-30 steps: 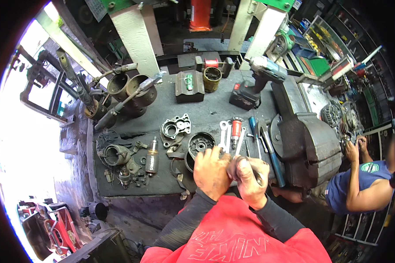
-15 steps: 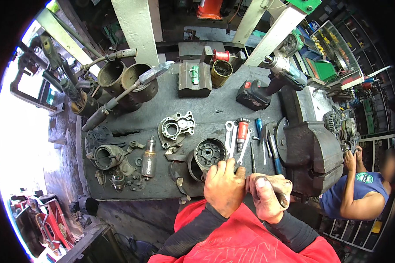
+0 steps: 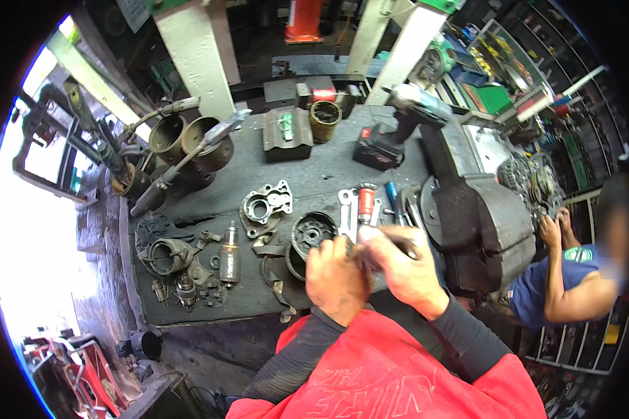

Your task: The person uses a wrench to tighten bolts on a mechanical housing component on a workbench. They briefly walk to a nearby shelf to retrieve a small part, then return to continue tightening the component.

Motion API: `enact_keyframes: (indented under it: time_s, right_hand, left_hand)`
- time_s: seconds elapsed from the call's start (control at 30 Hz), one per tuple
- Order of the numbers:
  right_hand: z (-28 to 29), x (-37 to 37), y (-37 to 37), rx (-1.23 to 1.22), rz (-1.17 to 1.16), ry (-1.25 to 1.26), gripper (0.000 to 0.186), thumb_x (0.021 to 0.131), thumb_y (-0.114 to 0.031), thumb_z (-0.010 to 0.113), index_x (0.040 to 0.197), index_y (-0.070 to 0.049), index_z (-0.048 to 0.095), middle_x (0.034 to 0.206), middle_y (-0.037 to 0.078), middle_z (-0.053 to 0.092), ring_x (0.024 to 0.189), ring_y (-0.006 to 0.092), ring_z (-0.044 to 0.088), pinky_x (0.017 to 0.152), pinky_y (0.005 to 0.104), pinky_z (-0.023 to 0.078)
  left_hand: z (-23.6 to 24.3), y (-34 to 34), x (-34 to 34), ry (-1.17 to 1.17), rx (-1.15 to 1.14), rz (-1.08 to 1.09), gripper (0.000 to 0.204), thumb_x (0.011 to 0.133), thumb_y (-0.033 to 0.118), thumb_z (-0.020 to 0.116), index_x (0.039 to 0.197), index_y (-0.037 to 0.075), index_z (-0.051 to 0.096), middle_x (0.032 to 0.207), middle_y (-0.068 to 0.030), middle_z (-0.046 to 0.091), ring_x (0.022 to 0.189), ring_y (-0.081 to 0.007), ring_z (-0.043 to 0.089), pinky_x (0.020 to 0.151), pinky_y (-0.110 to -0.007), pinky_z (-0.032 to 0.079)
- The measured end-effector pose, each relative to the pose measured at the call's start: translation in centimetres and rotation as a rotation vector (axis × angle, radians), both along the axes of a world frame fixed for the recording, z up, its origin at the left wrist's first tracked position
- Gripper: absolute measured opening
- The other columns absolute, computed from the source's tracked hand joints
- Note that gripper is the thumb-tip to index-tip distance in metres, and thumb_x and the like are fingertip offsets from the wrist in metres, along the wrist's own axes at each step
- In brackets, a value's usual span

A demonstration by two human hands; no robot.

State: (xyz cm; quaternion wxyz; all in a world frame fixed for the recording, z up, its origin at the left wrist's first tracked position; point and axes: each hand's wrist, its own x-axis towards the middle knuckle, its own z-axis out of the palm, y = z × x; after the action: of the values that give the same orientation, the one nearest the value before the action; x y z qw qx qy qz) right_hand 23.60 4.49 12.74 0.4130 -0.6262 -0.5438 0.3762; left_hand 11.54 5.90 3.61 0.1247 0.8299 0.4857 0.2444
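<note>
My left hand (image 3: 337, 279) and my right hand (image 3: 397, 262) are pressed together over the front of a dark workbench (image 3: 314, 174). Both are closed around a small dark metal part (image 3: 367, 257) held between them; most of it is hidden by my fingers. Just beyond my left hand lies a round dark housing (image 3: 312, 233) with a toothed inner ring. A red-handled screwdriver (image 3: 365, 202), a spanner (image 3: 346, 209) and a blue-handled tool (image 3: 391, 195) lie side by side just past my right hand.
A big black bench vise (image 3: 479, 223) stands right of my hands. Starter parts lie left: an armature shaft (image 3: 229, 246), a cast end plate (image 3: 264, 204), a nose housing (image 3: 168, 255). A cordless drill (image 3: 391, 133) and metal cylinders (image 3: 189, 136) sit farther back. Another person (image 3: 573, 272) works at right.
My view has shifted, so the bench sits higher and nearer. My hands have stayed clasped on the small part, now a little farther from my body, close to the round housing.
</note>
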Motion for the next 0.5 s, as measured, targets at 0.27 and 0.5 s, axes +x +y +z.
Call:
enact_keyframes:
  time_s: [0.27,0.5]
  right_hand:
    - [-0.4,1.7,-1.8,0.175,0.115,-0.245,0.027,0.105,-0.021,0.063,0.103,0.004,0.074,0.093,0.023,0.075,0.085,0.043,0.072,0.076,0.0467,0.058]
    - [-1.6,2.0,-1.8,0.216,0.07,-0.257,0.026,0.104,-0.018,0.065,0.096,0.004,0.075,0.09,0.022,0.075,0.081,0.0422,0.072,0.072,0.046,0.058]
  left_hand:
    - [0.4,-0.2,-0.1,-0.05,0.057,-0.008,0.039,0.078,0.018,0.073,0.116,0.011,0.07,0.099,-0.0036,0.069,0.095,-0.0259,0.065,0.085,-0.04,0.046]
    - [0.3,-0.1,0.0,-0.024,0.085,-0.005,0.039,0.078,0.018,0.074,0.117,0.011,0.07,0.1,-0.0042,0.071,0.094,-0.0257,0.066,0.085,-0.041,0.047]
